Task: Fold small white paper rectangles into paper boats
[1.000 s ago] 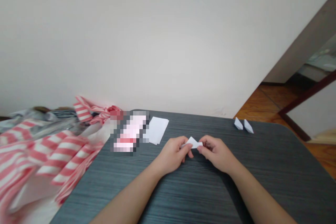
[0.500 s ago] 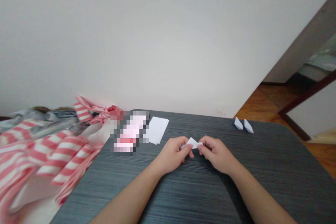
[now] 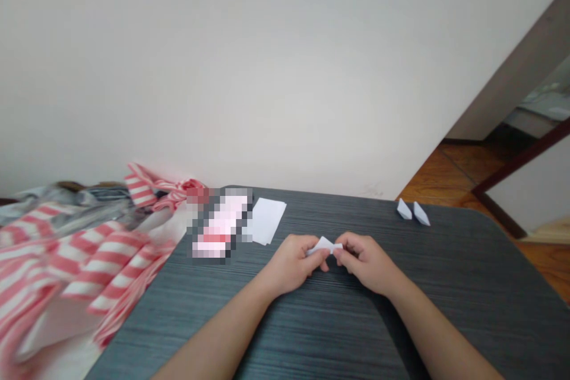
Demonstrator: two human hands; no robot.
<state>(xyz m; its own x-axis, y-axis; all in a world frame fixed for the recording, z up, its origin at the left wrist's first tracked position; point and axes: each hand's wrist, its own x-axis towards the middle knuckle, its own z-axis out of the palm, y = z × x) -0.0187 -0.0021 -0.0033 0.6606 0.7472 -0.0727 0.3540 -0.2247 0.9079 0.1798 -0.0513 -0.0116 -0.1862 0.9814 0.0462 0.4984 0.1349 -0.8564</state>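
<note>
A small folded piece of white paper (image 3: 324, 244) is held between my two hands, just above the dark table (image 3: 320, 332). My left hand (image 3: 296, 262) pinches its left part, the thumb lying across the near face. With thumb and forefinger, my right hand (image 3: 365, 261) grips the right tip of the same paper. A pointed peak of the paper shows between the hands; the rest is covered by fingers. Two small folded paper shapes, a left one (image 3: 404, 209) and a right one (image 3: 421, 214), stand near the table's far right edge.
A stack of white paper sheets (image 3: 268, 221) lies left of my hands, beside a pixelated phone-shaped object (image 3: 221, 225). Red-and-white striped cloth (image 3: 111, 255) is heaped left of the table. A pale wall (image 3: 285, 71) rises behind it; wooden floor (image 3: 439, 175) shows to the right.
The folded paper has tilted slightly between my fingers, and my left thumb has shifted a little to the right. Everything else lies where it was.
</note>
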